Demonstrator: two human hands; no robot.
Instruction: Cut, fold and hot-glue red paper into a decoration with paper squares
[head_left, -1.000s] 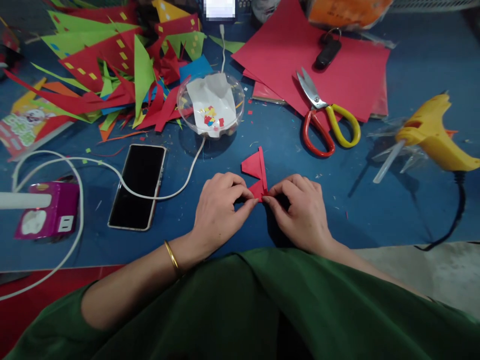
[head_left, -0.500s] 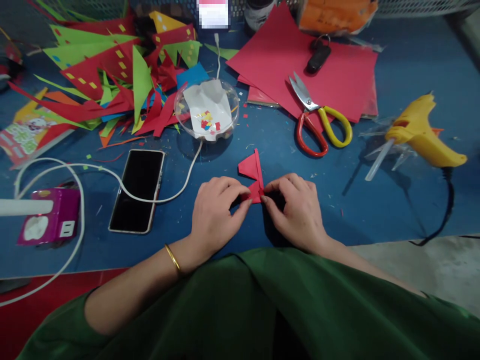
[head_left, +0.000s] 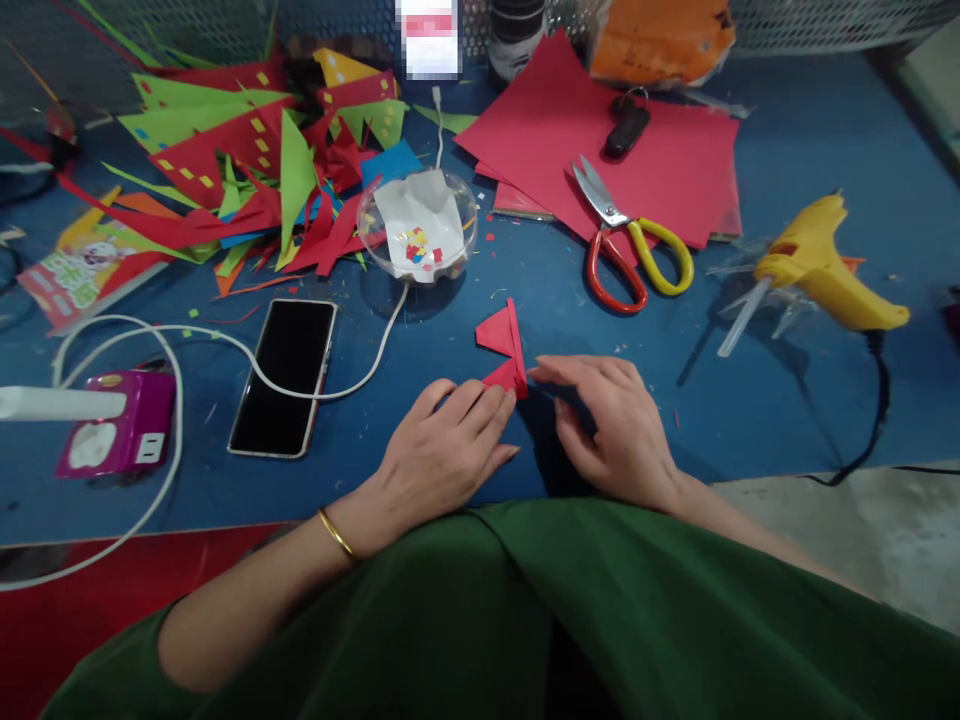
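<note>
1. Blue, flat worktop (head_left: 810,120): carries all the stuff below.
2. Loose pile of red, green, blue & orange cut paper strips (head_left: 199,155): far L.
3. Overlapping flat red paper sheets (head_left: 690,180): far side, R of centre.
4. Yellow plastic glue gun (head_left: 814,260): R side, lying well apart from both hands.
5. L hand (head_left: 446,440): palm down, fingers laid out close together, tips on the near flap of the small folded red paper piece (head_left: 496,332); thumb apart, off the paper. Not a pinch; looks like light pressing.
6. R hand (head_left: 619,420): thumb & forefinger spread, nothing btwn them; forefinger tip just beside the piece's R edge, can't tell if touching.
7. Scissors w/ steel blades, one red & one yellow handle (head_left: 613,217): blades over the red sheets.
8. Black-screened rectangular phone (head_left: 289,340): flat, L of L hand.
9. Clear round plastic tub (head_left: 474,222): beyond the hands, white paper (head_left: 420,205) inside.
10. Folded piece again: on worktop, ahead of & btwn the hands. Long axis (narrow strip, R edge) runs near-to-far, far end leaning slightly L; two flaps stick out L. Lies ahead-R of L hand, ahead-L of R hand. L is nearer, being in contact.
11. Black oval key fob (head_left: 627,130): on the sheets.
</note>
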